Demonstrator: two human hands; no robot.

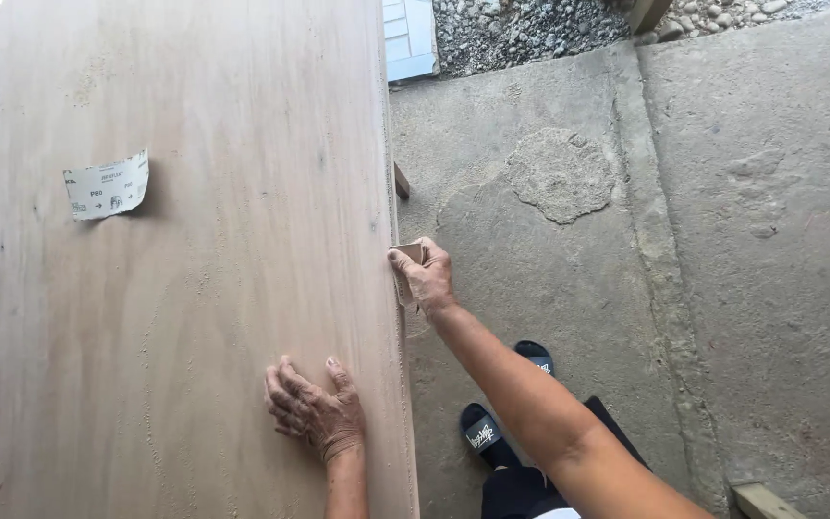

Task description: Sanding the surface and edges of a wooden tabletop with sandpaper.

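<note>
We press our left hand (314, 415) flat, fingers together, on the big pale wooden board (194, 269), while our right hand (425, 279) pinches a small brown sandpaper piece (407, 254) against the board's edge.

We see a large pale plywood panel (194, 288) lying flat, dusted with fine sawdust. Directly on it lie a loose curled sheet of sandpaper (106, 185) near its far left, and the left hand (314, 411), pressed flat near its right edge.
</note>
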